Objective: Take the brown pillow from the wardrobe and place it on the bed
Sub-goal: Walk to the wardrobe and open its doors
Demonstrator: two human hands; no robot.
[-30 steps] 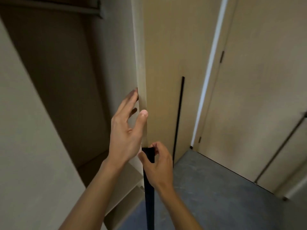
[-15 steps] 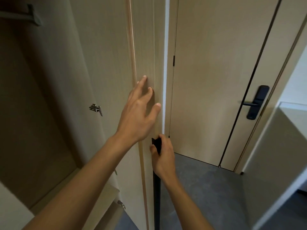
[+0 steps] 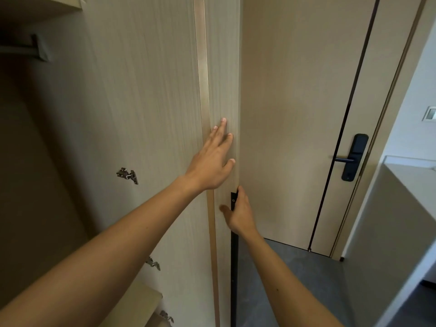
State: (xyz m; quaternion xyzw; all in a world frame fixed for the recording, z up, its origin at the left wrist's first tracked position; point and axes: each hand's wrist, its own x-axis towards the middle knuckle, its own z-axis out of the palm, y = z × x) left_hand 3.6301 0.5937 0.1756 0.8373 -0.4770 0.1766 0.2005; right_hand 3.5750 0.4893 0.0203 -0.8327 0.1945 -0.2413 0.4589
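Observation:
The wardrobe stands open on my left, its dark inside showing no brown pillow. Its pale wooden door is swung wide, inner face toward me, with hinges on it. My left hand lies flat with fingers spread against the door near its outer edge. My right hand grips the long black handle strip running down that edge. Neither the pillow nor the bed is in view.
A clothes rail crosses the top of the wardrobe, and a shelf sits low inside. A room door with a black lever handle is ahead. A pale counter juts in at right over grey floor.
The wardrobe door has swung further open to the right. My left hand moved from gripping its edge to lying flat on its inner face; my right hand stayed on the handle strip.

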